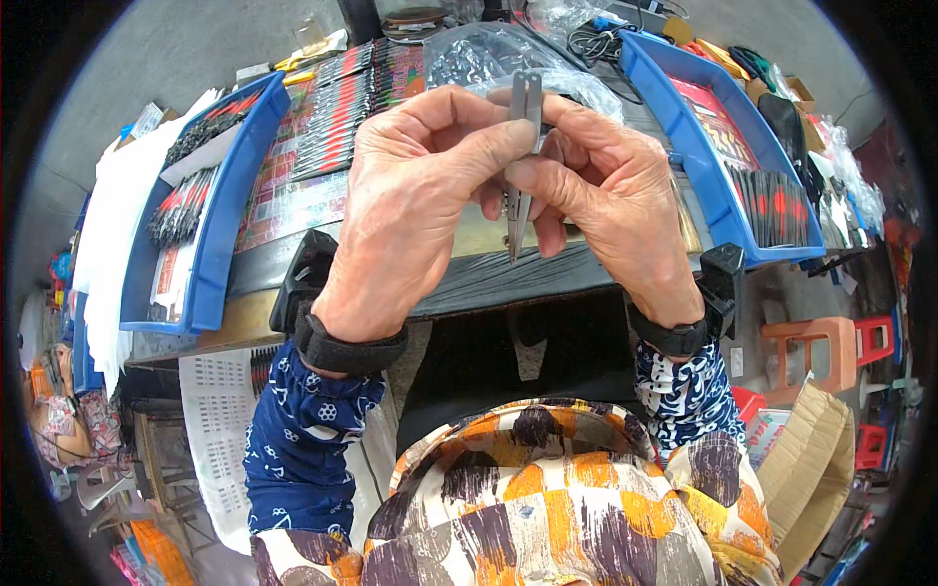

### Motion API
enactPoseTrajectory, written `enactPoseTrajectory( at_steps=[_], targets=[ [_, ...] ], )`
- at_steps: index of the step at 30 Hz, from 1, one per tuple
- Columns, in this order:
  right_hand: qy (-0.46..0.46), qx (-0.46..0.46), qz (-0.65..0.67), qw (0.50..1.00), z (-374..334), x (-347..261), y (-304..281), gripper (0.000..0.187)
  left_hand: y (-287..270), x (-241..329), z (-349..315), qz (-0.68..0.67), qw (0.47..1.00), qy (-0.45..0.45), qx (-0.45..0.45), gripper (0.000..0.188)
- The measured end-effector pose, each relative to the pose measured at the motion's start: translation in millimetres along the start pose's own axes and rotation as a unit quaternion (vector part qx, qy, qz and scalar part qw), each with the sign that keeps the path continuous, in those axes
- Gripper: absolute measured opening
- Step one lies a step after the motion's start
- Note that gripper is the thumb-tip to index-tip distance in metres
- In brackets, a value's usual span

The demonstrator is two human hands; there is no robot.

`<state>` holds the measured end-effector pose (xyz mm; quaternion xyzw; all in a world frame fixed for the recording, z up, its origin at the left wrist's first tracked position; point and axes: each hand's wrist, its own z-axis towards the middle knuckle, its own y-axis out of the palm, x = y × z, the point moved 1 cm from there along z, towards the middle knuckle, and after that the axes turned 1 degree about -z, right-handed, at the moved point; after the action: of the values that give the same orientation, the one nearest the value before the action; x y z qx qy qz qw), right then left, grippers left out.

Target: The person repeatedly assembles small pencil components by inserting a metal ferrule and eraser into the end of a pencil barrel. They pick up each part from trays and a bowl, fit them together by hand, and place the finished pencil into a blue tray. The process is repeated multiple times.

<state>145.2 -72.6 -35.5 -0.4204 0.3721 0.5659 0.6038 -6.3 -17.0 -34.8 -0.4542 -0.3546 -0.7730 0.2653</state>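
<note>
Both my hands are raised over the near edge of the table, in the middle of the view. Between them stands a slim grey metal piece [519, 210], nearly upright. Its upper end shows two flat parallel bars, and its lower end narrows to a point. My left hand [415, 186] pinches its upper part between thumb and fingers. The thumb and fingers of my right hand [611, 190] close on it from the other side, lower down. My fingers hide its middle, so its exact kind cannot be made out.
A blue bin [210, 254] with black-and-red pieces stands at the left, another blue bin [718, 200] at the right. Rows of slim black-and-red pieces [337, 112] lie on the table behind my left hand. A clear plastic bag [469, 59] lies farther back. A cardboard box [806, 469] stands at lower right.
</note>
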Motion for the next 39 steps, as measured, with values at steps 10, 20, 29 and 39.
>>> enactPoseTrajectory(
  at_steps=[10,20,29,39],
  targets=[
    [-0.031,0.006,0.011,0.999,6,0,0,0.035,0,4,4,0.014,1.0,0.002,0.004,0.011],
    [-0.037,0.025,0.011,0.999,10,1,-4,0.039,4,10,12,0.033,0.999,0.001,-0.003,0.01],
    [-0.052,0.02,0.013,0.998,18,-7,-8,0.038,7,16,24,0.044,0.999,0.015,-0.011,0.009],
    [-0.057,0.019,0.019,0.998,20,-6,-11,0.036,8,15,26,0.041,0.999,0.024,-0.008,0.008]
  ],
)
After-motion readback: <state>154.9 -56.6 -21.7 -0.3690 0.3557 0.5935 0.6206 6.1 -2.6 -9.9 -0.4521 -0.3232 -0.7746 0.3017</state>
